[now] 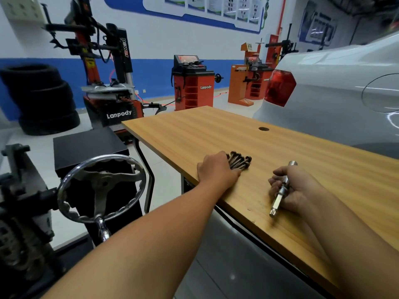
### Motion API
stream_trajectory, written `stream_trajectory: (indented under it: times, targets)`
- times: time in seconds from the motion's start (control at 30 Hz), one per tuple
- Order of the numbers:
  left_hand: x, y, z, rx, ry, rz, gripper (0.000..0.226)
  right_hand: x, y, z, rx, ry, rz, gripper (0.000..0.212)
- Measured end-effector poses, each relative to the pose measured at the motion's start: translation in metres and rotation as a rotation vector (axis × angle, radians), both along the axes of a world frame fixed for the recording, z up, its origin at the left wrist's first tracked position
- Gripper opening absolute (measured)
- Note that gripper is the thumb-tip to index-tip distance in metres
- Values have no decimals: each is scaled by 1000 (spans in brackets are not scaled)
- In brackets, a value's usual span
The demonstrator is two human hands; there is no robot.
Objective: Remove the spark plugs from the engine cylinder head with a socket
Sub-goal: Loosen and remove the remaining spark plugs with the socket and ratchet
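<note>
On the wooden table (216,130) lies a small bunch of dark long bolts (240,161), heads pointing away from me. My left hand (216,169) lies on their near ends, fingers over them; whether it grips them I cannot tell. To the right, my right hand (295,186) grips a silver socket extension tool (280,190), its bit end sticking out toward me and its round end pointing away. The engine on its stand (19,212) is at the far left edge, blurred; no spark plugs are visible.
A chrome handwheel (101,188) of the engine stand sits left of the table. A black cabinet (90,147) stands behind it. A white car (336,89) is close behind the table's right side. Tyre machines (112,83) and stacked tyres (43,100) fill the background.
</note>
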State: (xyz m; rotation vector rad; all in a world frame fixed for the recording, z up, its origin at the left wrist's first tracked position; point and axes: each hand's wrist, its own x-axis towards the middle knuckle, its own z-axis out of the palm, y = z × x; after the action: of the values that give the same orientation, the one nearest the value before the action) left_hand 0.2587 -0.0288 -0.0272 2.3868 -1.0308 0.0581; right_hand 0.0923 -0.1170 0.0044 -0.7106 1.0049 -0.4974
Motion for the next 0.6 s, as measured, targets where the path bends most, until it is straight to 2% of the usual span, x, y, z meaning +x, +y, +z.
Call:
stream_trajectory:
  times: [0.07,0.2,0.3,0.37,0.4,0.43,0.5,0.57,0.6]
  targets:
    - [1,-1,-2,-1,14,-5,53,0,0,1,14,-10,-8,9]
    - [-1,0,-3,-39,22,-6,79,-6,6,6,29,-15,-37,10]
    - [1,11,1,-85,77,-25,89,-10,14,14,-1,-14,-50,20]
    - [-2,25,9,-136,112,-40,89,-5,25,23,-61,-2,-55,33]
    - [-3,35,15,-189,155,-45,80,1,34,28,-93,-11,-52,40]
    - [-2,46,23,-258,235,-67,64,11,46,35,-118,-37,-41,45]
    - [1,71,44,-372,580,-177,34,37,77,55,-192,-91,0,53]
    - [9,102,69,-370,877,-314,45,67,116,77,-317,-107,66,54]
    - [16,118,80,-374,937,-366,55,81,139,89,-408,-97,117,52]
